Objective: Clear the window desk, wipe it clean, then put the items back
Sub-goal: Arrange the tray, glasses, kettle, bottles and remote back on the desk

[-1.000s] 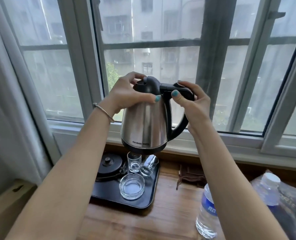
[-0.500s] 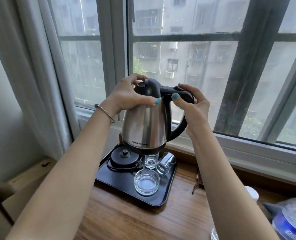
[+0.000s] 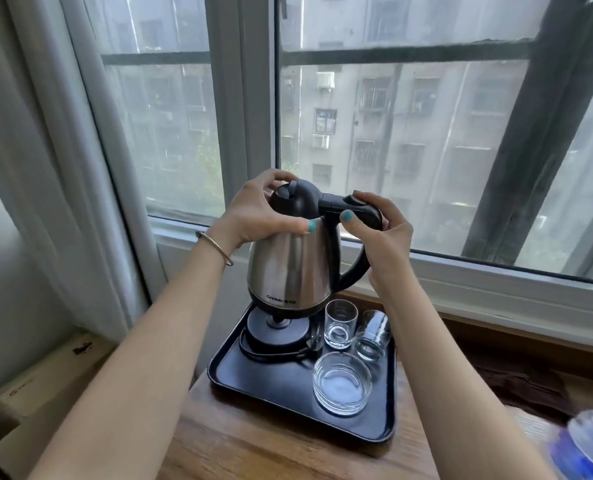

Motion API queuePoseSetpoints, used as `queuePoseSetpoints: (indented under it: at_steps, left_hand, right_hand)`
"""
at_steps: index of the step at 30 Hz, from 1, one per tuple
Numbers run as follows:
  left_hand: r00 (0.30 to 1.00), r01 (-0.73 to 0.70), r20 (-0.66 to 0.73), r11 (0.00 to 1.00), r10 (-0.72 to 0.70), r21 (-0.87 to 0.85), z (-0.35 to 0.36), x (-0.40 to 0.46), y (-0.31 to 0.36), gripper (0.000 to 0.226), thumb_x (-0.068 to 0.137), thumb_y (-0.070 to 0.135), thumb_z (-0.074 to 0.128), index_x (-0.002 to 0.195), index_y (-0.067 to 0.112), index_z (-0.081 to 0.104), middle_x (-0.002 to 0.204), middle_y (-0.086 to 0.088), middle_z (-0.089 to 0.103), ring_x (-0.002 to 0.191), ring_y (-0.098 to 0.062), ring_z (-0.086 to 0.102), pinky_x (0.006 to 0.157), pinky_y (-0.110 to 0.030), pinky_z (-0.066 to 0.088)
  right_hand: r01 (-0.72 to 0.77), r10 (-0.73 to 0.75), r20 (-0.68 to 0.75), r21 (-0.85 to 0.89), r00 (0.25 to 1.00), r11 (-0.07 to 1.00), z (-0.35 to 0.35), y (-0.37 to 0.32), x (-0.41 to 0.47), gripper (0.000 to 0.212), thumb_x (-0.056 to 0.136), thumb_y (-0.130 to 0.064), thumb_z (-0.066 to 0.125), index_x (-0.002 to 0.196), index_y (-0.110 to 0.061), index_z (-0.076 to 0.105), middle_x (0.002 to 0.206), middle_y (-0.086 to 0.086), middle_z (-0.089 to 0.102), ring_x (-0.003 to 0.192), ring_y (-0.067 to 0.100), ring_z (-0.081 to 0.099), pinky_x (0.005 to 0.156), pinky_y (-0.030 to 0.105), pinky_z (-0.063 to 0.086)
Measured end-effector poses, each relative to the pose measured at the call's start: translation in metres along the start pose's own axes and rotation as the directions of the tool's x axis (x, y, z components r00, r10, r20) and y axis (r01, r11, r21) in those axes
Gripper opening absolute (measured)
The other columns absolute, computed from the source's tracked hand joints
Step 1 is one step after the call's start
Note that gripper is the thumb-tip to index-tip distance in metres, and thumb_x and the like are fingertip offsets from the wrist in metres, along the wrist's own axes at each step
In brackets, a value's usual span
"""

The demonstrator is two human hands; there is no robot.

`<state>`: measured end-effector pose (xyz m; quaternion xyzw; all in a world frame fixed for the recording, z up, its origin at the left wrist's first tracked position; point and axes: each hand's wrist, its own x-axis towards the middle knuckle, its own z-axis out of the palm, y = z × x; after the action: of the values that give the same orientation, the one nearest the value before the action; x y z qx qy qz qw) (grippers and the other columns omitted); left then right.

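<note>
A steel kettle [image 3: 290, 268] with a black lid and handle hangs just above its round black base [image 3: 274, 330]. My left hand [image 3: 258, 211] grips the kettle's top around the lid. My right hand [image 3: 380, 230] grips the black handle. The base sits at the back left of a black tray [image 3: 253, 382] on the wooden desk [image 3: 246, 448]. On the tray's right side stand two small glasses [image 3: 340, 323] [image 3: 371, 336] and a low glass bowl [image 3: 342, 382].
A cardboard box [image 3: 42, 379] stands left of the desk below a white curtain [image 3: 45, 161]. The window sill [image 3: 496, 282] runs behind the tray. A brown cloth [image 3: 520, 386] lies to the right. A blurred water bottle [image 3: 586, 445] is at the lower right corner.
The kettle has come down in both hands toward its base on the tray. My view has swung to the left, so the tray now lies nearer the middle.
</note>
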<state>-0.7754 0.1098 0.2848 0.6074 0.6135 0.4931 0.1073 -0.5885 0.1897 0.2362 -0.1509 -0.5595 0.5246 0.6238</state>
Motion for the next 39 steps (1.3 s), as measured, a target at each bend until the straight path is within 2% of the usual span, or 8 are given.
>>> queuePoseSetpoints:
  at_steps: [5, 11, 17, 20, 28, 32, 35, 39]
  left_hand:
    - [0.998, -0.034, 0.053, 0.999, 0.036, -0.030, -0.010, 0.018, -0.053, 0.066, 0.046, 0.039, 0.089, 0.104, 0.045, 0.057, 0.103, 0.019, 0.057, 0.089, 0.005, 0.054, 0.065, 0.000, 0.039]
    - [0.993, -0.019, 0.114, 0.996, 0.029, -0.089, 0.003, 0.020, -0.110, 0.067, 0.047, 0.034, 0.094, 0.103, 0.044, 0.058, 0.105, 0.012, 0.061, 0.089, -0.003, 0.056, 0.071, -0.007, 0.046]
    - [0.990, 0.046, 0.136, 0.986, -0.023, -0.162, 0.017, 0.014, -0.151, 0.067, 0.054, 0.021, 0.094, 0.111, 0.029, 0.060, 0.098, 0.017, 0.057, 0.080, 0.011, 0.053, 0.065, 0.001, 0.040]
    - [0.991, 0.056, 0.126, 0.984, -0.034, -0.168, 0.020, 0.015, -0.163, 0.067, 0.054, 0.021, 0.094, 0.112, 0.026, 0.060, 0.098, 0.016, 0.057, 0.082, 0.008, 0.054, 0.068, -0.001, 0.042]
    - [0.989, 0.076, 0.135, 0.983, -0.054, -0.166, 0.029, 0.019, -0.171, 0.070, 0.053, 0.027, 0.094, 0.115, 0.025, 0.061, 0.109, 0.005, 0.061, 0.091, -0.003, 0.057, 0.083, -0.017, 0.048]
    - [0.986, 0.062, 0.162, 0.986, -0.036, -0.158, 0.034, 0.022, -0.167, 0.067, 0.055, 0.026, 0.093, 0.113, 0.026, 0.060, 0.109, 0.005, 0.062, 0.089, 0.000, 0.055, 0.082, -0.015, 0.047]
    - [0.981, 0.070, 0.189, 0.985, -0.040, -0.159, 0.032, 0.023, -0.169, 0.067, 0.056, 0.025, 0.093, 0.113, 0.028, 0.059, 0.114, 0.003, 0.062, 0.096, -0.007, 0.059, 0.083, -0.016, 0.049]
    - [0.979, 0.081, 0.197, 0.984, -0.049, -0.159, 0.031, 0.024, -0.174, 0.068, 0.056, 0.025, 0.093, 0.115, 0.027, 0.059, 0.116, 0.002, 0.062, 0.099, -0.010, 0.059, 0.083, -0.016, 0.049]
  right_hand:
    - [-0.018, 0.015, -0.056, -0.061, 0.998, 0.998, 0.016, 0.042, 0.001, 0.036, 0.072, 0.002, 0.082, 0.091, -0.028, 0.076, 0.097, -0.002, 0.076, 0.094, 0.013, 0.071, 0.078, 0.018, 0.054]
    - [-0.051, 0.041, -0.085, -0.120, 0.996, 0.991, 0.017, 0.087, -0.013, 0.037, 0.072, 0.003, 0.081, 0.096, -0.025, 0.075, 0.098, -0.002, 0.077, 0.096, 0.013, 0.071, 0.081, 0.020, 0.053]
    - [-0.133, 0.111, -0.116, -0.202, 0.987, 0.970, 0.016, 0.121, -0.018, 0.035, 0.067, -0.007, 0.084, 0.094, -0.030, 0.078, 0.098, -0.002, 0.076, 0.096, 0.014, 0.071, 0.080, 0.020, 0.053]
    - [-0.147, 0.125, -0.111, -0.222, 0.986, 0.964, 0.016, 0.132, -0.014, 0.035, 0.065, -0.010, 0.085, 0.092, -0.031, 0.078, 0.097, -0.003, 0.076, 0.094, 0.013, 0.070, 0.079, 0.020, 0.054]
    - [-0.180, 0.158, -0.123, -0.200, 0.980, 0.963, 0.007, 0.142, -0.011, 0.035, 0.067, -0.005, 0.084, 0.093, -0.026, 0.076, 0.097, -0.002, 0.076, 0.094, 0.014, 0.070, 0.080, 0.021, 0.053]
    - [-0.183, 0.163, -0.124, -0.174, 0.979, 0.968, 0.001, 0.142, -0.016, 0.034, 0.070, -0.002, 0.081, 0.095, -0.024, 0.075, 0.098, -0.002, 0.076, 0.098, 0.016, 0.069, 0.082, 0.021, 0.053]
    - [-0.171, 0.151, -0.126, -0.168, 0.980, 0.971, 0.002, 0.144, -0.017, 0.035, 0.071, 0.000, 0.081, 0.095, -0.025, 0.075, 0.097, -0.003, 0.076, 0.096, 0.015, 0.070, 0.082, 0.021, 0.053]
    - [-0.177, 0.156, -0.126, -0.176, 0.980, 0.968, 0.004, 0.146, -0.015, 0.033, 0.068, -0.008, 0.083, 0.094, -0.027, 0.076, 0.099, -0.002, 0.076, 0.097, 0.016, 0.070, 0.082, 0.021, 0.053]
